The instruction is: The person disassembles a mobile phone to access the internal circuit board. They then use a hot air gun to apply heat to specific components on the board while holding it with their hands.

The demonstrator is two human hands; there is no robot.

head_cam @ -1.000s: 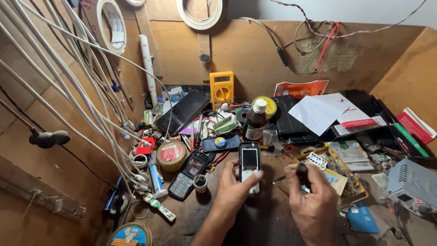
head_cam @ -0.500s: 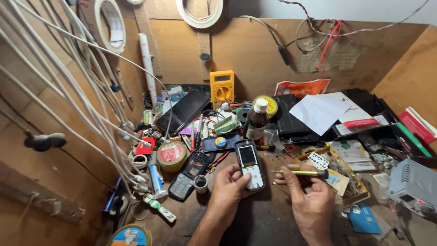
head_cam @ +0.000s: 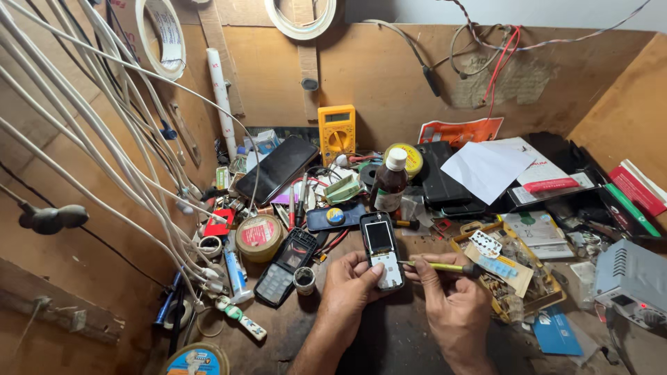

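"Why cradle the small phone (head_cam: 381, 251) like that?"

"My left hand (head_cam: 347, 288) is closed round its lower end, thumb on the pale keypad, so it sits steady near the front edge of the workbench (head_cam: 389, 340), screen up."

"And the other?"

"My right hand (head_cam: 451, 305) pinches the yellow-handled screwdriver (head_cam: 439, 266) level, its tip at the phone's right side. The brown bottle (head_cam: 390, 181) stands just behind."
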